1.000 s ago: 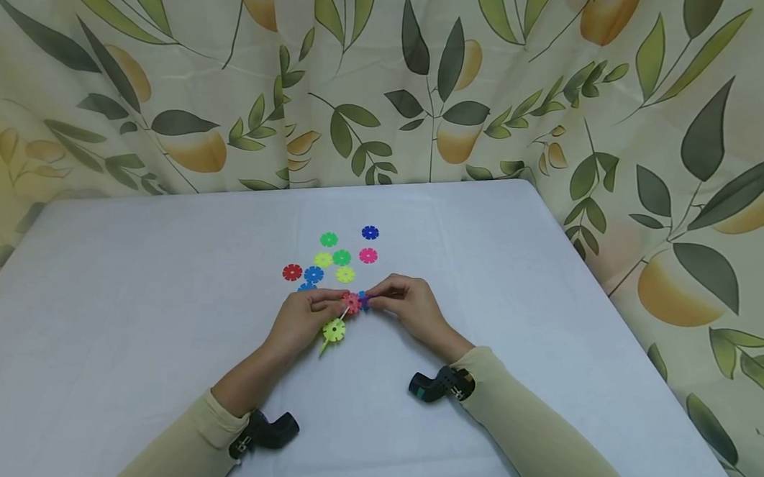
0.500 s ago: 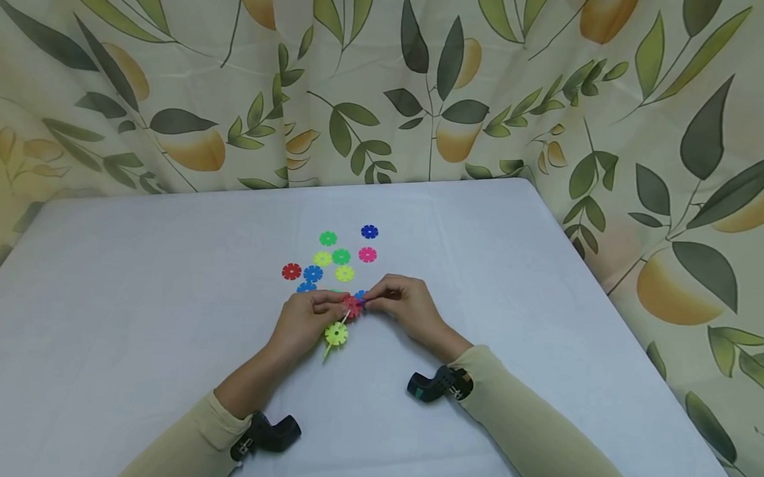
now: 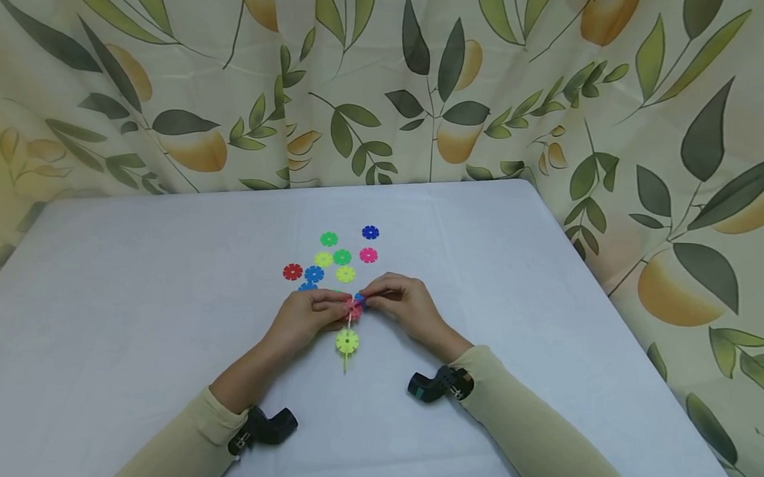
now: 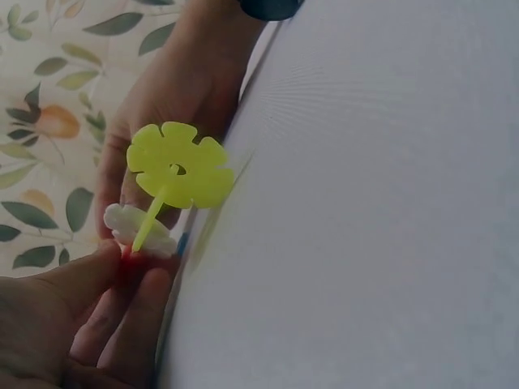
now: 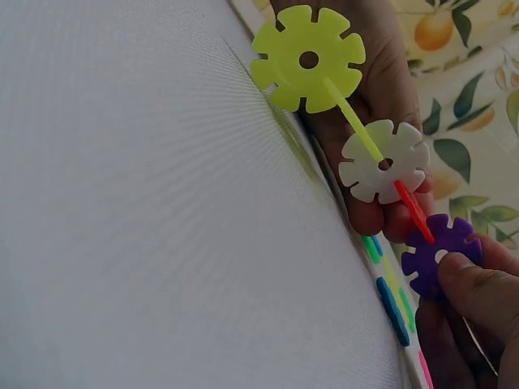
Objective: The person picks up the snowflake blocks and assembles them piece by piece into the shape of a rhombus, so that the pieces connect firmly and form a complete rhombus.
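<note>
My left hand (image 3: pixel 306 319) pinches a red slotted building disc (image 3: pixel 355 312), part of a chain of interlocking flower-shaped plastic discs. From it the chain runs toward me through a white disc (image 5: pixel 366 176) and an edge-on yellow disc to another yellow disc (image 3: pixel 347 349). Thumb and fingers of my right hand (image 3: pixel 407 306) pinch a purple disc (image 5: pixel 465 233), whose rim meets the red one. In the left wrist view the fingers (image 4: pixel 139 312) of my left hand cover much of the red disc. Both hands are raised just above the white tabletop.
Several loose discs lie flat beyond my hands, among them a red disc (image 3: pixel 292 271), a pink disc (image 3: pixel 368 255), a dark blue disc (image 3: pixel 371 232) and a green disc (image 3: pixel 328 239). A white cloth (image 3: pixel 126 290) covers the table. Behind hangs a leaf-patterned curtain (image 3: pixel 365 72).
The chain's yellow end has swung from lower left to point straight toward me. My right hand has shifted slightly left with the purple disc. The loose discs have stayed put.
</note>
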Demonstrator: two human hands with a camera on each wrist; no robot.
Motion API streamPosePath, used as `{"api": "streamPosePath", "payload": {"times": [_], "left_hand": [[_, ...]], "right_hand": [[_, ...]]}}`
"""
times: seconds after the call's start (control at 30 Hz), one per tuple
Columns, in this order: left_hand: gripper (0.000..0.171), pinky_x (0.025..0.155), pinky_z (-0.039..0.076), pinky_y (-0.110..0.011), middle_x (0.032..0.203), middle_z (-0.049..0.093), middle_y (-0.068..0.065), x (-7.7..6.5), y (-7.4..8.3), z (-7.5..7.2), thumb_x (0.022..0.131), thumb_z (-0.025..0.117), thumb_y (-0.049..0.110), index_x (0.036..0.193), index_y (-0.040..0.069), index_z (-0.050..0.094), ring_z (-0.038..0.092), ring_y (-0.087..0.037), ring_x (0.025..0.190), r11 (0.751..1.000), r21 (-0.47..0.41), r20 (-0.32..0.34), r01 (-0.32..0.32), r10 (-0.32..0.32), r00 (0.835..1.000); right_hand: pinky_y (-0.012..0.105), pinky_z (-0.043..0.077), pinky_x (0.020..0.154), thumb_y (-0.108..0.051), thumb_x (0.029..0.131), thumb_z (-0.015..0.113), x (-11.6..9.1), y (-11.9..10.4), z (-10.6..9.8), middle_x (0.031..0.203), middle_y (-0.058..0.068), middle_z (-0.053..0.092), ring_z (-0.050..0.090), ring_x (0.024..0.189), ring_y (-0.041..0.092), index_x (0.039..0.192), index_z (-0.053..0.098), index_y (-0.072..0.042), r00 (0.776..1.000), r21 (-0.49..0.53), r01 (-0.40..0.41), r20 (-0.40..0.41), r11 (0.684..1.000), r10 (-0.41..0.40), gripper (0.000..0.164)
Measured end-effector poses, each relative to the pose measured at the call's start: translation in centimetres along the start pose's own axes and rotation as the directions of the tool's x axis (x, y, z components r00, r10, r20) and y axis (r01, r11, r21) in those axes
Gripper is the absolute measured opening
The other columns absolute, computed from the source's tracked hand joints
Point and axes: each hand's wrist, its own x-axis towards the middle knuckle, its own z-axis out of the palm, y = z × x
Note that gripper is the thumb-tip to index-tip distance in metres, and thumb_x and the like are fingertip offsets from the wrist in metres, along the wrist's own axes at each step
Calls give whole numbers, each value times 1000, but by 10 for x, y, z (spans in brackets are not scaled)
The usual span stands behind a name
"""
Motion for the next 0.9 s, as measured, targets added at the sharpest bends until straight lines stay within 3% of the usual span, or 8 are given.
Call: {"api": "streamPosePath", "payload": {"times": [0.37, 0.67, 0.9], "left_hand": [[27, 80, 57, -27, 106, 75, -8, 0, -1, -10, 91, 71, 19, 115, 8, 73, 73, -18, 95, 999, 34, -45, 14, -12, 999], [29, 82, 57, -28, 109, 74, -11, 3, -2, -15, 91, 71, 18, 117, 5, 71, 73, -18, 97, 999, -26, -37, 27, -28, 999], [28, 81, 57, -26, 107, 75, -9, 2, 0, -16, 91, 71, 20, 116, 6, 72, 73, -18, 96, 999, -25, -54, 37, -39, 998]], "right_hand": [[23, 55, 84, -11, 86, 76, 3, 1, -7, 107, 3, 72, 70, 95, 14, 109, 75, -8, 995, -130, -90, -64, 987, 82, 24], [24, 49, 72, -26, 78, 84, 12, -2, -8, 96, -2, 65, 57, 81, 12, 111, 76, -14, 989, -346, -132, 11, 929, 144, 36], [23, 43, 67, -25, 76, 86, 16, -8, -5, 92, 0, 61, 51, 77, 13, 104, 78, -13, 990, -413, -109, 35, 904, 136, 32]]}}
